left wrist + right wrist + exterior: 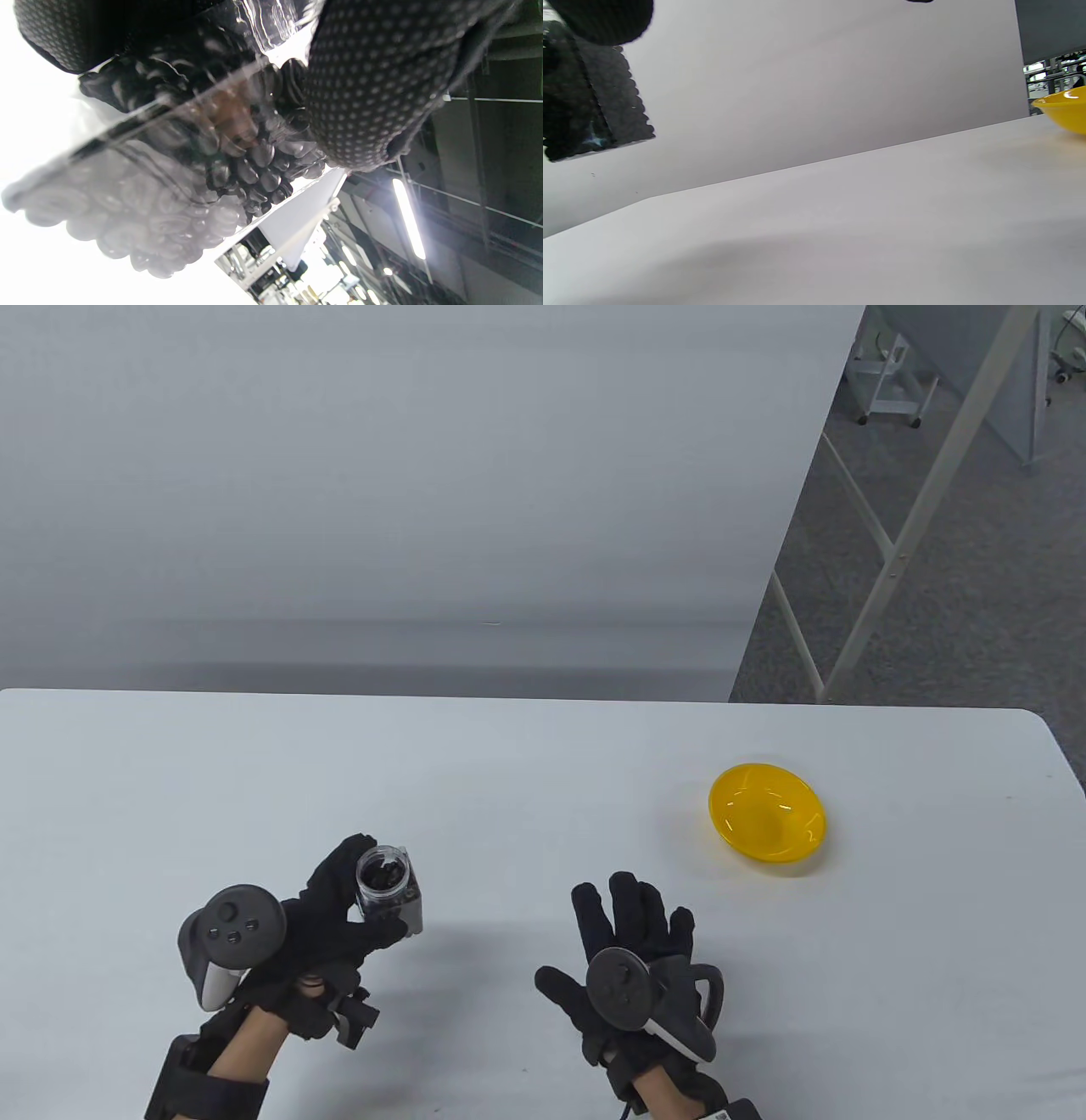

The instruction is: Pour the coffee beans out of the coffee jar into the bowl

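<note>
Left hand (339,916) grips coffee jar (389,891), seemingly lidless; right hand (632,933) spread, palm hidden

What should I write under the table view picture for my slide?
Left hand holds an open coffee jar; right hand rests flat near an empty yellow bowl.

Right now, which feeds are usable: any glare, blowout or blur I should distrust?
Table view: evenly lit and sharp, with soft shadows by both hands and a glint inside the yellow bowl. Left wrist view: left half blown out white, coffee jar too close, its beans warped by the clear wall. Right wrist view: soft, low contrast; the bowl sits cropped at the edge.
</note>
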`<state>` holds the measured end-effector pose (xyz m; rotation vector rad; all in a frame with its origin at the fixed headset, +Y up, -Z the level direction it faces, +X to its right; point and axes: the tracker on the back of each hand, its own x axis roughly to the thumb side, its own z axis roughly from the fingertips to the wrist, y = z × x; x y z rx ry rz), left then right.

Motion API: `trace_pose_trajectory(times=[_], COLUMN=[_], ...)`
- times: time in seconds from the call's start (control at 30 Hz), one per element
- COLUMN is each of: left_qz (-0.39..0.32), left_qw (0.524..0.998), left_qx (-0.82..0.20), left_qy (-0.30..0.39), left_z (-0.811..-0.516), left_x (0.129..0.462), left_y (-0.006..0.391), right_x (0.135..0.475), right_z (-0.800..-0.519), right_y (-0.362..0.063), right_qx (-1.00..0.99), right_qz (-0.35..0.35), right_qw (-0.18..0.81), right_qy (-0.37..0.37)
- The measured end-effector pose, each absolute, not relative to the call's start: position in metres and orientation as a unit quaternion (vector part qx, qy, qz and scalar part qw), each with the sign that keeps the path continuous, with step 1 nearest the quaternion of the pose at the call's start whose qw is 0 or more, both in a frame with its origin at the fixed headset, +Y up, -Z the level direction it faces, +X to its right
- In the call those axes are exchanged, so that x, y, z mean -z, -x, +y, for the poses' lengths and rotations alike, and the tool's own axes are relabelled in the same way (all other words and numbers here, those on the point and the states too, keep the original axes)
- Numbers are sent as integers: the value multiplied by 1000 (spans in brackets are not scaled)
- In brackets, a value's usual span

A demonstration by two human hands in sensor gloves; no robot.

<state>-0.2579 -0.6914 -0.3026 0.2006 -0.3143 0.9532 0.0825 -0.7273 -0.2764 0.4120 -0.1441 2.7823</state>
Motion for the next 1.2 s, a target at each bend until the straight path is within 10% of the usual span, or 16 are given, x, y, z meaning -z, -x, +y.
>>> trace_pose_trajectory(times=[1.2], left_qz=[-258], left_qw=[804], left_qx=[-535], left_qy=[-5], left_z=[-707], left_x=[290], left_y=[200], right_x=[294], right_z=[-738], right_y=[-33], right_qx=[-776], right_qz=[60], right_qw=[543], right_qy=[-315])
